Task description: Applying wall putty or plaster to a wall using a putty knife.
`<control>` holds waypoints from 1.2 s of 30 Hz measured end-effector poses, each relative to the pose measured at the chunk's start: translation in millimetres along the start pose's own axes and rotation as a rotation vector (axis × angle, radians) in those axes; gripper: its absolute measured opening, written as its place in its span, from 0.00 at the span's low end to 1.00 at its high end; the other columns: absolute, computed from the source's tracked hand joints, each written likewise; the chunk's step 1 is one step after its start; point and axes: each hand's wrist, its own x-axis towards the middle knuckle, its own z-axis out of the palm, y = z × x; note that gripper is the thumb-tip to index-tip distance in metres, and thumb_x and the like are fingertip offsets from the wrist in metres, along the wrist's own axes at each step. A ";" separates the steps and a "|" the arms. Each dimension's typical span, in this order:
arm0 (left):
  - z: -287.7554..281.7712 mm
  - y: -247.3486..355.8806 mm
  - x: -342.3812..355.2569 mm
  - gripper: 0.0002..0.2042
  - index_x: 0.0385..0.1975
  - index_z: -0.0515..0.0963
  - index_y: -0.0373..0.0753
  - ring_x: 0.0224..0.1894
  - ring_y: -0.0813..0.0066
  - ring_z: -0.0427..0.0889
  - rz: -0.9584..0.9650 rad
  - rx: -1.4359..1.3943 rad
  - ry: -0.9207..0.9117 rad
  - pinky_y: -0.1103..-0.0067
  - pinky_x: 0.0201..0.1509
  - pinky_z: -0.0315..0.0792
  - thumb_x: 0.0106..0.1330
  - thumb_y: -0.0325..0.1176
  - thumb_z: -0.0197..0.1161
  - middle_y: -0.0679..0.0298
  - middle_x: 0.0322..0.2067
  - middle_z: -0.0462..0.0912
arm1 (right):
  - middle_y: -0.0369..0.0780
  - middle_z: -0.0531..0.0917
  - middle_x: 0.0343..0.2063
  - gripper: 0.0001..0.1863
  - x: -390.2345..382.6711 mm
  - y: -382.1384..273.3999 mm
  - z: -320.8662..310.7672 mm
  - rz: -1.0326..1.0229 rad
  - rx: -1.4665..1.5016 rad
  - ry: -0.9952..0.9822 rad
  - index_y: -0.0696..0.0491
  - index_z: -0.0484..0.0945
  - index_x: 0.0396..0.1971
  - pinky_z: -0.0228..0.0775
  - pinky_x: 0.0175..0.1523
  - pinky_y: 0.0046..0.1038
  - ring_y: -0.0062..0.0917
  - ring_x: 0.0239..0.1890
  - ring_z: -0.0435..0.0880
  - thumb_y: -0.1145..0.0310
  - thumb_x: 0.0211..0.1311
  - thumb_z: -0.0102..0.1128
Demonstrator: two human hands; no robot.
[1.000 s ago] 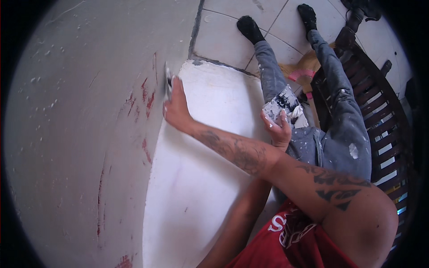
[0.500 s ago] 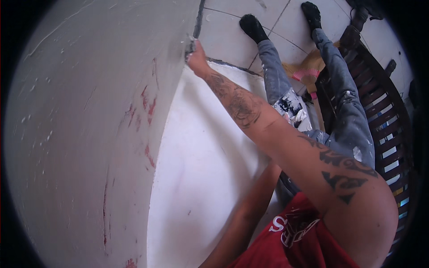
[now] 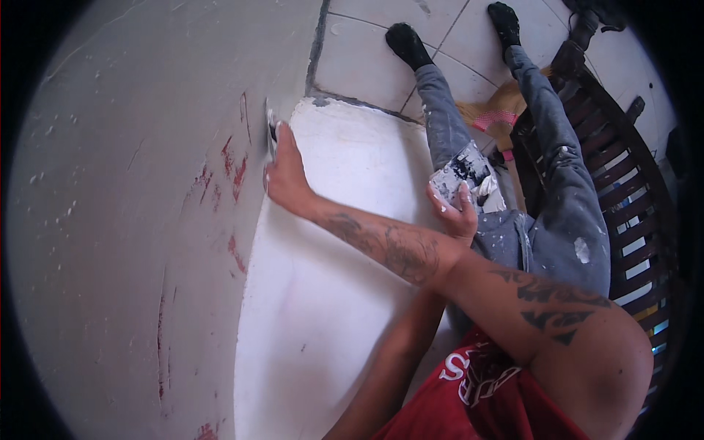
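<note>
My right hand (image 3: 288, 172) is pressed near the grey wall (image 3: 125, 220), closed around a putty knife (image 3: 270, 130) whose blade lies against the wall and shows mostly edge-on. Its tattooed forearm crosses over my left arm. Beside my thigh, my left hand (image 3: 456, 216) grips a flat, paint-smeared board (image 3: 451, 176) with white and black smears on its face. A lump of white putty (image 3: 486, 187) sits on that board. Reddish scraped marks (image 3: 238, 176) show on the wall, nearer me than the blade.
A smooth white surface (image 3: 330, 191) meets the wall along its edge. Beyond it lie pale floor tiles (image 3: 359, 59). A straw broom (image 3: 499, 114) rests by my legs, and a dark slatted wooden bench (image 3: 623, 191) runs along the right.
My right hand with the putty knife has slid along the wall toward me, away from the far corner. My left hand and the board, partly hidden before, now show more fully.
</note>
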 end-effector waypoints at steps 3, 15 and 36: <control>0.2 1.1 0.7 0.23 0.43 0.55 0.26 0.38 0.56 0.68 0.048 -0.019 -0.016 0.72 0.44 0.62 0.51 0.32 0.55 0.46 0.35 0.66 | 0.54 0.57 0.49 0.33 -18.9 -0.6 -11.8 0.040 0.127 -0.158 0.65 0.46 0.51 0.46 0.57 0.30 0.42 0.53 0.57 0.85 0.37 0.37; -6.1 21.5 -3.7 0.28 0.46 0.56 0.30 0.40 0.49 0.68 0.037 0.765 0.015 0.68 0.48 0.58 0.52 0.43 0.54 0.45 0.39 0.67 | 0.49 0.70 0.36 0.27 139.8 105.9 -17.8 0.126 0.272 0.076 0.60 0.55 0.45 0.60 0.44 0.27 0.36 0.39 0.70 0.85 0.37 0.42; -16.2 13.9 -15.9 0.28 0.46 0.56 0.25 0.45 0.45 0.66 0.126 0.061 0.043 0.68 0.48 0.60 0.50 0.37 0.56 0.38 0.40 0.66 | 0.44 0.72 0.33 0.30 -120.7 -125.0 -120.1 0.179 0.264 -0.411 0.58 0.53 0.51 0.64 0.37 0.22 0.27 0.33 0.73 0.82 0.41 0.42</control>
